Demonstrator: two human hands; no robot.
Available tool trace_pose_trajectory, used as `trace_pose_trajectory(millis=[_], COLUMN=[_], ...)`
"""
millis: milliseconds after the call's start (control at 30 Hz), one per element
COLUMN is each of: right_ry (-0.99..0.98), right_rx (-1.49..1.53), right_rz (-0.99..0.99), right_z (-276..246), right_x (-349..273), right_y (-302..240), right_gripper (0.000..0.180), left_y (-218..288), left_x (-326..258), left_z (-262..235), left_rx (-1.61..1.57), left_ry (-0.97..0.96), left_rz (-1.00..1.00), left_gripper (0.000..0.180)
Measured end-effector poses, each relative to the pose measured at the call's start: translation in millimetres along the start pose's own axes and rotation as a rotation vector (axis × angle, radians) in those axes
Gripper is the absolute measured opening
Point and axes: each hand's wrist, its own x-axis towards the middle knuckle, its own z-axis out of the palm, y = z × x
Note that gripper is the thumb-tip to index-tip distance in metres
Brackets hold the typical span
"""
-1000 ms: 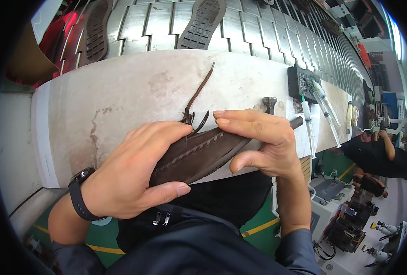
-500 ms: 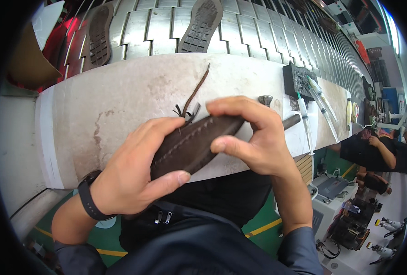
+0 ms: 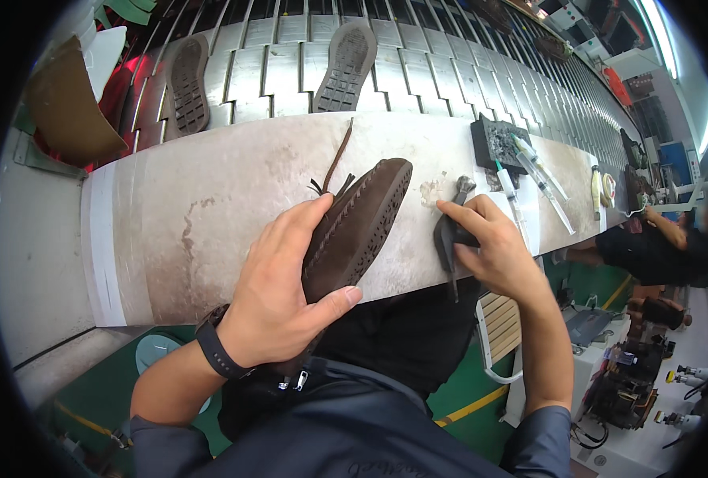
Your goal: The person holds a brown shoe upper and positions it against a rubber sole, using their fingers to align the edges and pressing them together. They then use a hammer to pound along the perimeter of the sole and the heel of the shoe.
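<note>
My left hand [image 3: 270, 275] is wrapped around a dark brown stitched shoe [image 3: 354, 223], its fingers along one side and its thumb near the sole edge. The shoe is tilted, toe pointing up and right, with the studded side of its sole facing right. A brown lace [image 3: 339, 156] trails from it over the worktable [image 3: 234, 183]. To the right, my right hand [image 3: 493, 247] is closed on a dark hammer [image 3: 446, 235], with the thumb and forefinger at its head. The palm hides most of the hammer's handle.
Beyond the table, two shoe soles [image 3: 344, 68] [image 3: 187, 88] lie on a metal slat conveyor [image 3: 286, 72]. A black block [image 3: 499, 143] and several syringes [image 3: 547, 199] are at the table's right, with tape rolls [image 3: 608, 188] farther off. Another person [image 3: 657, 255] works at far right.
My right hand has left the shoe, moved right and taken hold of the hammer. My left hand has turned the shoe so its toe points farther away and its sole edge shows.
</note>
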Motion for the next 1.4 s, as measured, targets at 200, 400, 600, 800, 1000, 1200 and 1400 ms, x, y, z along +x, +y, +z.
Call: trace_pose_trajectory(millis=[200, 400, 600, 800, 1000, 1200, 1400], right_ry=[0.353, 0.384, 0.347, 0.281, 0.393, 0.403, 0.345], right_rx=[0.482, 1.068, 0.840, 0.541, 0.209, 0.215, 0.401], right_rz=[0.050, 0.200, 0.160, 0.016, -0.217, -0.260, -0.318], right_z=[20, -11, -15, -14, 1, 24, 65], right_x=[17, 58, 52, 29, 21, 4, -39], right_y=[-37, -57, -77, -113, -126, -146, -189], right_gripper=[0.040, 0.029, 0.024, 0.024, 0.032, 0.036, 0.036], left_y=[1, 5, 0, 0, 0, -15, -11], left_x=[-1, 2, 1, 0, -4, -9, -16], left_z=[-4, -10, -8, -9, -13, -7, -3], left_rx=[0.018, 0.062, 0.058, 0.054, 0.036, -0.037, -0.019], left_ry=[-0.012, -0.054, -0.022, -0.023, -0.019, 0.101, 0.147], left_rz=[-0.012, -0.022, -0.016, -0.014, 0.003, 0.041, 0.058], left_gripper=[0.091, 0.092, 0.093, 0.093, 0.088, 0.061, 0.055])
